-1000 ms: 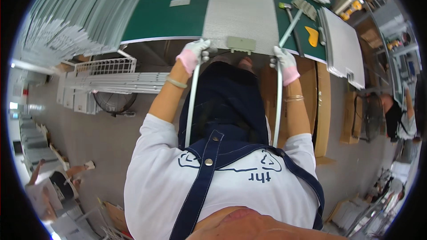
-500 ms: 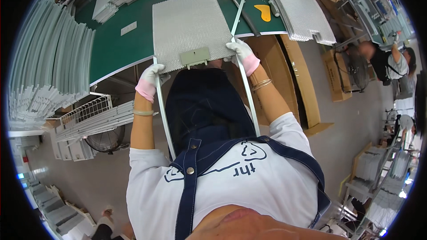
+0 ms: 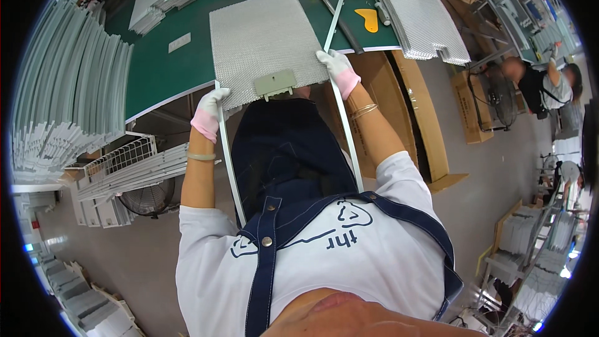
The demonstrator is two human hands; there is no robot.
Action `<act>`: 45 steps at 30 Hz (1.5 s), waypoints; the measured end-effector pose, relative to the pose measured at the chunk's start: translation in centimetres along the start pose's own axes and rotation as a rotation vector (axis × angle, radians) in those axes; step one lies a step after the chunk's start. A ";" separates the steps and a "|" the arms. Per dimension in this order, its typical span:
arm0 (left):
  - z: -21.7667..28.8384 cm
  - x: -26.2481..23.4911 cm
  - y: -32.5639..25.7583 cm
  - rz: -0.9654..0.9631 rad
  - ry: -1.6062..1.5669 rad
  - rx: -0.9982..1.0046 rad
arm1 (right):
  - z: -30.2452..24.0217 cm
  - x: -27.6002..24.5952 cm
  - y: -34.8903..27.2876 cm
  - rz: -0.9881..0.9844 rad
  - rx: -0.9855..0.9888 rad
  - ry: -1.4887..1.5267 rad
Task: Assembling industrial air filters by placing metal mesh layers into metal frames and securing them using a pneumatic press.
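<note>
A silver mesh panel (image 3: 268, 37) lies over the near edge of the green table, its near end sticking out above my lap. At that near end sits a pale green plastic latch piece (image 3: 275, 83). My gloved left hand (image 3: 211, 113) is closed round a thin metal frame strip (image 3: 232, 161) at the panel's left near corner. On the other side my gloved right hand (image 3: 340, 73) grips a second frame strip (image 3: 347, 134) beside the panel's right edge. Both strips run back toward my apron. Fingertips on the far sides are partly hidden.
A mallet (image 3: 337, 19), a yellow scraper (image 3: 368, 20) and a thin strip (image 3: 335, 20) lie right of the panel. Stacked mesh panels (image 3: 418, 19) stand beyond them. Many frames (image 3: 75, 87) fill the left. An open cardboard box (image 3: 380, 100) stands under the table edge.
The panel and both hands have shifted very slightly to the left; both hands keep their hold on the strips. At the lower left, a person's leg has gone out of view.
</note>
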State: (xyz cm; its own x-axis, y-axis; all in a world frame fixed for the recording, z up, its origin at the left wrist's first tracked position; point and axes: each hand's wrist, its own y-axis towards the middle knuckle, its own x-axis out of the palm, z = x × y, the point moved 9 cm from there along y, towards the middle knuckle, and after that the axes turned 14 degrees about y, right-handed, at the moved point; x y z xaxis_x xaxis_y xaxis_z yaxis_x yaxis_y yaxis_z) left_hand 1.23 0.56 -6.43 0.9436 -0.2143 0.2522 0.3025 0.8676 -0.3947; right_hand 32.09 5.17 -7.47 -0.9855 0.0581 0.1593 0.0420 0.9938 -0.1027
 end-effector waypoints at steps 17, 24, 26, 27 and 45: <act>-2.2 -2.7 0.6 -0.005 0.025 0.036 | -0.3 4.0 -3.9 -0.146 0.156 0.572; 0.9 -0.1 0.5 0.043 -0.035 0.099 | -0.7 3.3 -2.7 -0.136 0.177 0.447; 1.9 -1.2 0.3 0.076 0.136 0.181 | -1.3 4.0 -2.9 -0.158 0.139 0.498; 2.8 -1.3 -0.4 0.104 0.165 0.194 | -2.2 4.7 -3.8 -0.177 0.179 0.540; 33.8 5.1 -4.5 0.309 0.465 1.112 | -34.4 7.6 -1.8 -0.354 -0.839 0.194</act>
State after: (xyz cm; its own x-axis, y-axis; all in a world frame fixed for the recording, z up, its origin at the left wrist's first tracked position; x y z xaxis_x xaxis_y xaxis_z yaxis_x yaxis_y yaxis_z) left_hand 0.13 10.74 26.44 0.9817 0.1249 -0.1438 -0.0047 0.7706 0.6372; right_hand 30.14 7.03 27.68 -0.9223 -0.3214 0.2147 -0.0760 0.6955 0.7144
